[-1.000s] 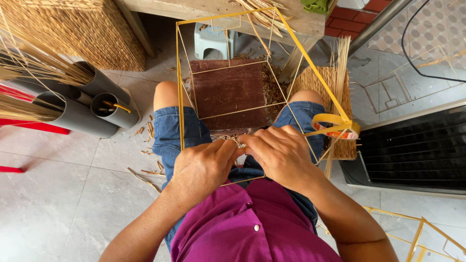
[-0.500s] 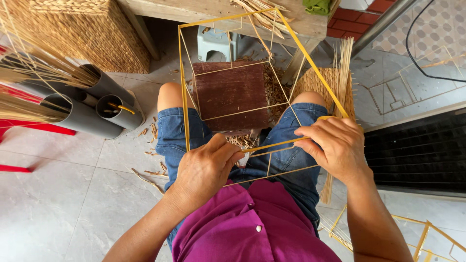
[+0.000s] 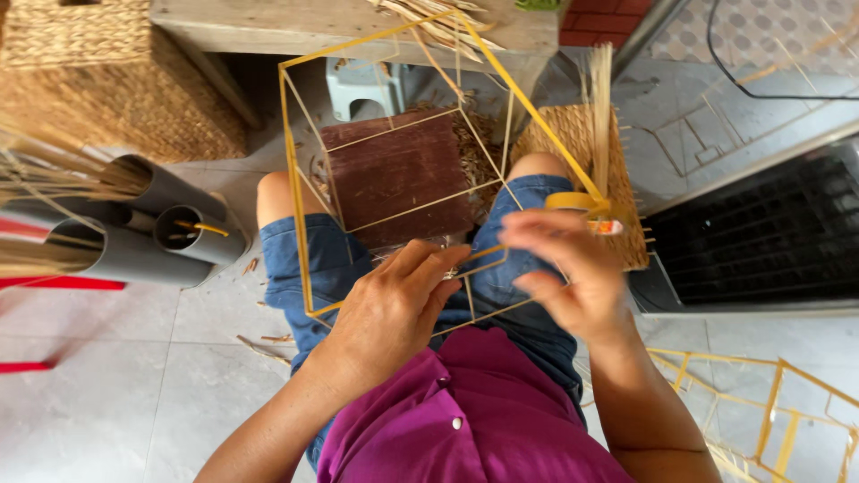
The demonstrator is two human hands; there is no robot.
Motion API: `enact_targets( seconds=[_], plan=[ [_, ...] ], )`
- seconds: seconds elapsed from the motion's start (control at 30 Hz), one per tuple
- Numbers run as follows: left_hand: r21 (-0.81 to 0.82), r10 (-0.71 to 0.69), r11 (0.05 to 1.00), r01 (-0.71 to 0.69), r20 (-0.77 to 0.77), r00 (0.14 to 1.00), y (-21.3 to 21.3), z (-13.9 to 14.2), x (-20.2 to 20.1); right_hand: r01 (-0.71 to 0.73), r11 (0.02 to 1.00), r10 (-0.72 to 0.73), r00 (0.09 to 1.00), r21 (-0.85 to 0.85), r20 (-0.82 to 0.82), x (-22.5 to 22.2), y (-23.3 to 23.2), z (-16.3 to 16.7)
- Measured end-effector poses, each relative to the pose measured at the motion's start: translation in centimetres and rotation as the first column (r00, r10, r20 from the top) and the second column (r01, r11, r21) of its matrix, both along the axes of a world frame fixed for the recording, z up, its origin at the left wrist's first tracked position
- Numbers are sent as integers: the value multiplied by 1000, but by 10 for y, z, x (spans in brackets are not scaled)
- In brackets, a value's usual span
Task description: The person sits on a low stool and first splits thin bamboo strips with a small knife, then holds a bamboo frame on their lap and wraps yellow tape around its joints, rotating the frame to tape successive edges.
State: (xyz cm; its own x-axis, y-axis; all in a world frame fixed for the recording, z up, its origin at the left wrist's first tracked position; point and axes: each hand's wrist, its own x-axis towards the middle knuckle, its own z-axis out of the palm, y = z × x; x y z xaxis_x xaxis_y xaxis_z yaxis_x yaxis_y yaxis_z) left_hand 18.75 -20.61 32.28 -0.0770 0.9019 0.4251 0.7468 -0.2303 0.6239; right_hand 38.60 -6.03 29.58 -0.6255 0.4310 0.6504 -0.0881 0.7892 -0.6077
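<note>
Workshop corner on a pale tiled floor (image 3: 116, 394)

Woven baskets (image 3: 107, 89) stacked top left, grey pipes (image 3: 152, 233) holding reeds, wooden worktop (image 3: 295, 22) up top, daylight all over

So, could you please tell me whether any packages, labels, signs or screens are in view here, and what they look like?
None in view: no package, label, sign or screen.
Roll of yellow tape: round, unprinted, beside the right hand.
Yellow wire frame: bare; the left hand grips its near edge.

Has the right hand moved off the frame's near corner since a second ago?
Yes. The right hand has swung right, away from the left hand, toward the woven mat.
</note>
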Motion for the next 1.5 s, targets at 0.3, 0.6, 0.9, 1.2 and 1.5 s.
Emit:
enact_targets(
  seconds=[0.3, 0.6, 0.9, 1.2, 1.5],
  plan=[
    [201, -16, 978, 64, -233, 972, 90, -19, 63, 252, 842, -298, 954, -477, -20, 80, 63, -78],
    [83, 94, 994, -65, -432, 897, 148, -39, 113, 248, 815, -278, 960, -524, 23, 102, 66, -167],
    [-233, -48, 969, 79, 136, 990, 125, 2, 73, 105, 672, -417, 872, -733, -257, 34, 12, -150],
    [247, -215, 969, 26, 784, 582, 70, 12, 27, 270, 961, -258, 952, 54, -166, -2, 32, -9],
    [249, -186, 926, -283, 955, 229, 12, -51, 3, -67, 950, 44, 996, 306, 84, -50, 13, 64]
  ],
)
